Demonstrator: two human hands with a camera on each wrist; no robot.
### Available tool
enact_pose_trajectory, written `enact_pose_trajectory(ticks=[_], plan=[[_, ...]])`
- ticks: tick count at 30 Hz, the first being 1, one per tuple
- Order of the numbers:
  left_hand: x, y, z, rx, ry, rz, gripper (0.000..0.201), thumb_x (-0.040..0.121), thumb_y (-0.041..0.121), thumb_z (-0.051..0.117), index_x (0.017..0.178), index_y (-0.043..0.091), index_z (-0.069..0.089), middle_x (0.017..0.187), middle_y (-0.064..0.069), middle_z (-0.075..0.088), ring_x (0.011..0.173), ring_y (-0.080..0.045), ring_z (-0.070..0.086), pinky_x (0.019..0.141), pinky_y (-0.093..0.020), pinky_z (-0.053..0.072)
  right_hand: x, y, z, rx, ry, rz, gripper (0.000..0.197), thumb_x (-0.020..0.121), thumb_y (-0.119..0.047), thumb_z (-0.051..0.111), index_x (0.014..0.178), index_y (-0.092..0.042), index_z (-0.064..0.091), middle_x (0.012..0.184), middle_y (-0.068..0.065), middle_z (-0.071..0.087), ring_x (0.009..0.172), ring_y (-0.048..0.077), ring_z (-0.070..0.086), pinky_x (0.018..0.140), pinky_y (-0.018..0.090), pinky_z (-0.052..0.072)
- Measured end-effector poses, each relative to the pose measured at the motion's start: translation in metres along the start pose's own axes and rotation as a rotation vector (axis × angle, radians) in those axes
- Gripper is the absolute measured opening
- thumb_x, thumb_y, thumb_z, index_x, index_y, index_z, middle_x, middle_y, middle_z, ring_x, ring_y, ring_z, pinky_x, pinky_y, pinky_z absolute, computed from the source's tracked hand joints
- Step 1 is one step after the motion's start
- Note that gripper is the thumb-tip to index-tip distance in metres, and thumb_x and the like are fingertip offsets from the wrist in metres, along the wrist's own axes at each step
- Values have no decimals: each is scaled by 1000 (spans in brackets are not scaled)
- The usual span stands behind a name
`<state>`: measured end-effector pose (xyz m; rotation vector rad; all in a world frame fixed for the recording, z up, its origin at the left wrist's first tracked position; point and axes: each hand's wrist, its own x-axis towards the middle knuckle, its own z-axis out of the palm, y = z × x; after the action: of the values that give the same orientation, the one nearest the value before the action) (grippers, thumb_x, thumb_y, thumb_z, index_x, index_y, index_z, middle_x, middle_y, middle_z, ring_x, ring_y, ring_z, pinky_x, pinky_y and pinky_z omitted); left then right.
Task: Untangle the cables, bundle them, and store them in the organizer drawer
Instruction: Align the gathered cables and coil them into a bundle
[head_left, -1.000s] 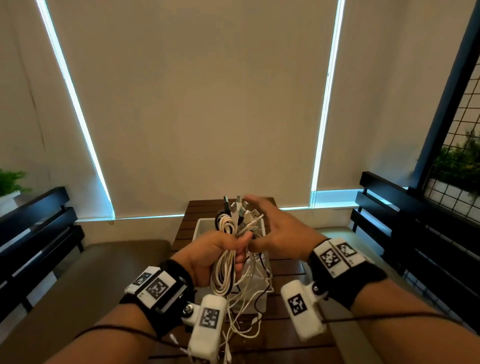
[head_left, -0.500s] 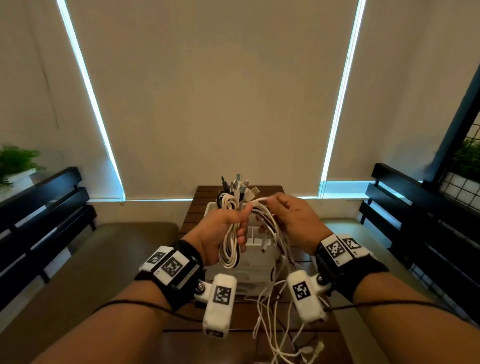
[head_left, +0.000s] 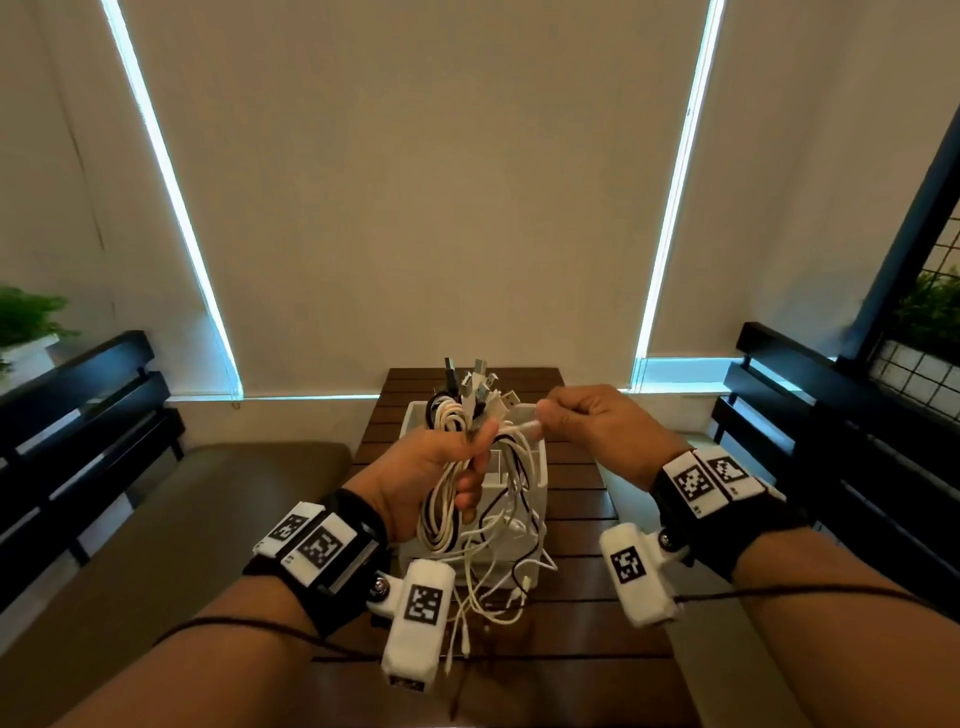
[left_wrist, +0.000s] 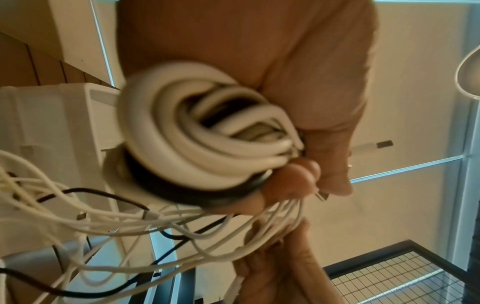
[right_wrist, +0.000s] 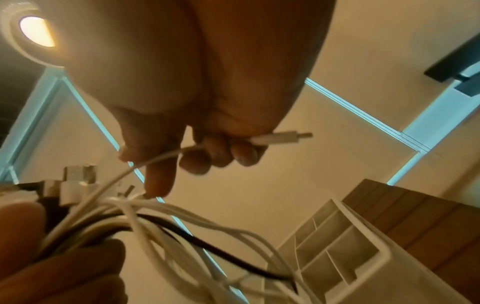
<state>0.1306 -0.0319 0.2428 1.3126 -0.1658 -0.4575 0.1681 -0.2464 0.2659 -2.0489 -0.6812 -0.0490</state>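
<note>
My left hand (head_left: 441, 467) grips a bunch of white and black cables (head_left: 441, 514) above the white organizer (head_left: 540, 467), with plug ends (head_left: 475, 384) sticking up and loose ends hanging down to the table. In the left wrist view the coiled cables (left_wrist: 205, 131) fill the fist. My right hand (head_left: 587, 421) pinches one white cable (head_left: 519, 427) close to its plug and holds it out to the right of the bunch. The right wrist view shows that cable's plug (right_wrist: 283, 137) poking out past the curled fingers (right_wrist: 218, 154), and the organizer's open compartments (right_wrist: 330, 251) below.
The organizer stands on a dark wooden slatted table (head_left: 587, 519). Black benches (head_left: 78, 415) flank it on both sides, with a cushion (head_left: 208, 493) at the left. Closed blinds (head_left: 415, 208) fill the wall ahead. Potted plants (head_left: 26, 322) sit at the far left and right.
My right hand has moved right, away from the bunch, drawing one white cable out sideways. The left hand keeps hold of the bunch, slightly raised.
</note>
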Motion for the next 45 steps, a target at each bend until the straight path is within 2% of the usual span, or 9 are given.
enact_pose_trajectory(ticks=[4, 8, 11, 16, 22, 28, 36, 41, 45], plan=[[0, 0, -2, -54, -13, -11, 34, 75, 39, 68, 63, 10, 55, 48, -1, 41, 39, -13, 43, 44, -24, 42, -3, 11, 14, 97, -58, 48, 3, 90, -30, 64, 91, -30, 67, 97, 0, 68, 89, 15, 63, 83, 33, 51], [0, -1, 1, -96, -43, -20, 33, 75, 38, 67, 61, 10, 56, 47, -1, 40, 37, -13, 43, 42, -24, 43, -4, 3, 24, 245, -129, 13, 17, 98, -26, 50, 112, -23, 59, 109, -3, 65, 101, 9, 61, 94, 26, 47], [-2, 1, 3, -108, -52, -17, 33, 72, 38, 69, 60, 9, 56, 46, -1, 41, 37, -13, 44, 42, -23, 43, -3, -9, 24, 196, -142, -9, 41, 94, -40, 41, 116, -13, 61, 111, 3, 67, 104, 11, 61, 94, 25, 45], [-4, 1, 5, -82, -21, -3, 33, 75, 37, 66, 60, 9, 57, 46, -1, 41, 38, -13, 44, 42, -24, 43, -9, -20, 23, 449, -244, 214, 40, 95, -41, 42, 89, -10, 66, 71, -1, 68, 66, 20, 65, 61, 25, 53], [-4, 3, 8, -28, -4, 33, 32, 74, 37, 69, 61, 10, 59, 47, -1, 43, 39, -13, 44, 44, -24, 42, -19, -10, 18, 769, -401, 349, 44, 89, -47, 52, 87, -5, 63, 66, 11, 58, 74, 32, 63, 73, 40, 51], [3, 0, 11, -63, 66, 56, 36, 64, 41, 78, 62, 11, 58, 47, -1, 44, 40, -13, 45, 46, -25, 42, -18, -6, 35, 666, -85, 242, 37, 100, -34, 38, 86, -5, 56, 53, 2, 41, 44, 14, 35, 52, 29, 36], [5, -14, 23, 20, 130, 136, 19, 81, 27, 70, 85, 9, 68, 54, -5, 54, 46, -16, 50, 49, -27, 45, -13, -9, 61, 571, 154, 201, 35, 104, -29, 35, 97, 1, 51, 51, -3, 42, 48, 15, 42, 46, 26, 37], [10, -11, 25, 30, 158, 130, 16, 83, 17, 70, 90, 2, 70, 69, -11, 66, 54, -17, 60, 50, -27, 48, -11, -16, 59, 566, 207, 247, 27, 103, -29, 38, 84, -14, 48, 54, 3, 48, 44, 17, 47, 49, 31, 40], [10, -8, 22, 120, 123, 61, 29, 81, 20, 74, 102, 0, 71, 91, -19, 68, 82, -29, 63, 74, -40, 47, -11, -15, 55, 539, 224, 263, 27, 103, -23, 41, 79, -13, 46, 59, 7, 50, 46, 17, 46, 50, 32, 40]])
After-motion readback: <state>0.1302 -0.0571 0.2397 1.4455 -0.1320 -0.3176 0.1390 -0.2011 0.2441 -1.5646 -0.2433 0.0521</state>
